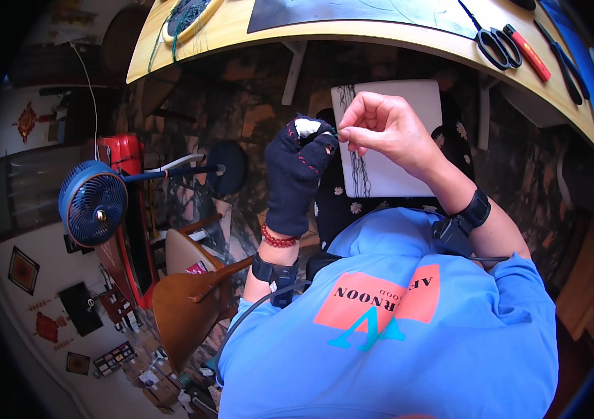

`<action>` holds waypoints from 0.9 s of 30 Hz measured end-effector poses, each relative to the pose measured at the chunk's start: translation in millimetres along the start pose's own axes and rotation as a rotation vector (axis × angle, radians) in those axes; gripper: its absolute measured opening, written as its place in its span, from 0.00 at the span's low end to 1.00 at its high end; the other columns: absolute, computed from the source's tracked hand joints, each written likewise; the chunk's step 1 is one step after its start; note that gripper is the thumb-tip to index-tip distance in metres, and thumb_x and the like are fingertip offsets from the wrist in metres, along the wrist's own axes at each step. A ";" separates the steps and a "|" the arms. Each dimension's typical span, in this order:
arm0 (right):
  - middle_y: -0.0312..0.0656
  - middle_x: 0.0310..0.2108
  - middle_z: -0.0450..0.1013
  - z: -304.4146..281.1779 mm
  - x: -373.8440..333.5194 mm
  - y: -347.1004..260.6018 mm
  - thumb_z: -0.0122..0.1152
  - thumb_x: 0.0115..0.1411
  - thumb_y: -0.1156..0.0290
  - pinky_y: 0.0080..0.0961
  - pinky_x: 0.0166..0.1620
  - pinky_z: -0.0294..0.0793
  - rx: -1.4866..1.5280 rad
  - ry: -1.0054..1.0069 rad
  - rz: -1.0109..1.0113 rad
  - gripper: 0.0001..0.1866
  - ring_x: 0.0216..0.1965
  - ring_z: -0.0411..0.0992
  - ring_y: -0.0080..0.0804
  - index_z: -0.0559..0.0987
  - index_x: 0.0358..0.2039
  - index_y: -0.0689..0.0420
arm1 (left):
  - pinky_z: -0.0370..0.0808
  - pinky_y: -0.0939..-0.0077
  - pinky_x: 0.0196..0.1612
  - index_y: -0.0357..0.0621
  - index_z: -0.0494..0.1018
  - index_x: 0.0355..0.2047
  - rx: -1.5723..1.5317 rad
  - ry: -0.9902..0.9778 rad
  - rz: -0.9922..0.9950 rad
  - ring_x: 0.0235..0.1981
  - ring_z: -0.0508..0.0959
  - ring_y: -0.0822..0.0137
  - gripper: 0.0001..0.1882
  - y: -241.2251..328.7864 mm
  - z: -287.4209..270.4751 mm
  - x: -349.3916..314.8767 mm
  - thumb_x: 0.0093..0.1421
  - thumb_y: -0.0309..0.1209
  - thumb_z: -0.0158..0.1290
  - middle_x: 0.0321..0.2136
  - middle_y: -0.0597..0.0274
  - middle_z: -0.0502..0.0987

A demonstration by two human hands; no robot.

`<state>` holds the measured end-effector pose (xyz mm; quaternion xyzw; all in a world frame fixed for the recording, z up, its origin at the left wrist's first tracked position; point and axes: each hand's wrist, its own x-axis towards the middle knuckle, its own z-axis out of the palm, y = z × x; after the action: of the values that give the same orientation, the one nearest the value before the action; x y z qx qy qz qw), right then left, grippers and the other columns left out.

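Observation:
My left hand (291, 199) is pushed inside a dark navy sock-like cloth (304, 157) with red stitches and is held up in a fist over my lap. At the top of the cloth a white patch (307, 126) shows through a hole. My right hand (384, 129) sits just to the right of it. Its fingertips pinch a thin needle or thread at the edge of that hole. A red bead bracelet (277, 241) and a black strap circle my left wrist.
A white pad (398, 171) with black line drawing lies on my lap over dark floral cloth (456, 136). The wooden table (353, 31) ahead carries black scissors (498, 46), a red pen (527, 52) and an embroidery hoop (185, 17). A blue fan (92, 202) and a wooden chair (185, 304) stand to the left.

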<state>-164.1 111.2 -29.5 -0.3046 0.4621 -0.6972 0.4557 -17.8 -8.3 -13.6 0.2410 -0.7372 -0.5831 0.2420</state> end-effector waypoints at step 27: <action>0.36 0.28 0.76 8.4 -3.6 11.0 0.60 0.64 0.75 0.15 0.31 0.74 -0.058 0.092 -0.059 0.04 0.28 0.73 0.16 0.76 0.35 0.62 | 0.68 0.84 0.35 0.43 0.75 0.41 -0.351 0.005 -0.272 0.32 0.71 0.80 0.06 -6.5 20.8 -11.2 0.67 0.29 0.50 0.32 0.72 0.75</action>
<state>-151.7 109.6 -36.4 -0.2990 0.4933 -0.7098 0.4042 -22.0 12.9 -25.0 0.2941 -0.5845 -0.7290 0.2012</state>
